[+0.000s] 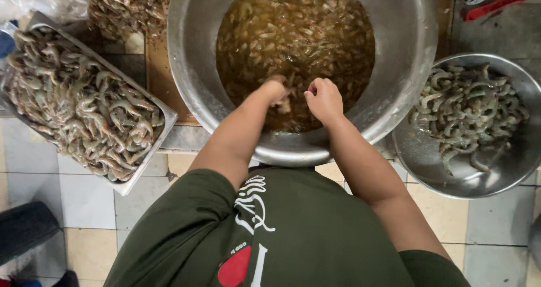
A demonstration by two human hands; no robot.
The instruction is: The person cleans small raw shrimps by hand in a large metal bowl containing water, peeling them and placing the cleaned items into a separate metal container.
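While our left hand (276, 90) and right hand (323, 98) hover close together over the big steel basin (191, 67) of shrimp in brown liquid (293, 33), both are curled nearly closed, seemingly pinching one shrimp between them, though blur hides it. Left of our hands sits a tray of shrimp (79, 104); right, a smaller steel bowl (507, 168)

We see both forearms stretched forward, bare; left hand (276, 91) and right hand (323, 98) curled, close together, fingers bent inward.
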